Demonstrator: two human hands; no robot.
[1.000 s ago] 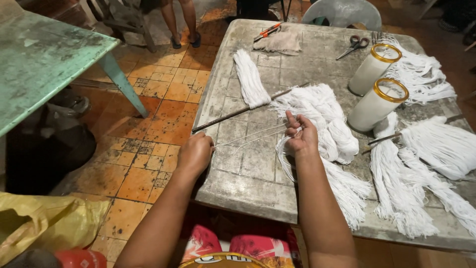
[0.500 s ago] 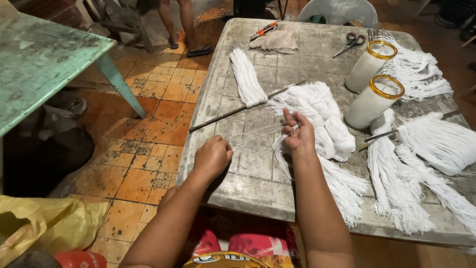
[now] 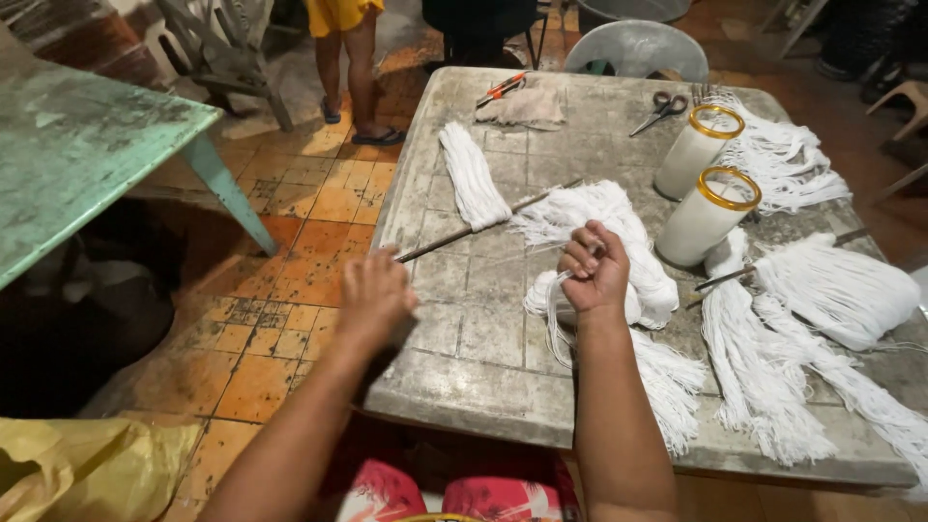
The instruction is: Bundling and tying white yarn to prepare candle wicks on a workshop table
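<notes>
My right hand (image 3: 594, 271) is closed on a bunch of white strings (image 3: 546, 295) that loops down from a big heap of white string (image 3: 604, 227) in the middle of the grey stone table (image 3: 464, 358). My left hand (image 3: 372, 295), blurred, hovers at the table's left edge, close to the near tip of a thin dark rod (image 3: 459, 235) that lies slantwise across the table. Whether a strand runs to the left hand's fingers cannot be made out. A separate neat white bundle (image 3: 472, 174) lies beyond the rod.
Two white cylinders with yellow rims (image 3: 706, 215) (image 3: 696, 150) stand at the right, amid more white string bundles (image 3: 831, 290). Scissors (image 3: 660, 109), a cloth (image 3: 527, 106) and an orange-handled tool (image 3: 503, 87) lie at the far side. A green table (image 3: 87, 145) is left; a person's legs (image 3: 353, 72) stand beyond.
My left hand has drawn away from the right hand, toward the table's left edge. My right hand has lifted slightly, with strings gathered in it. The view has shifted a little.
</notes>
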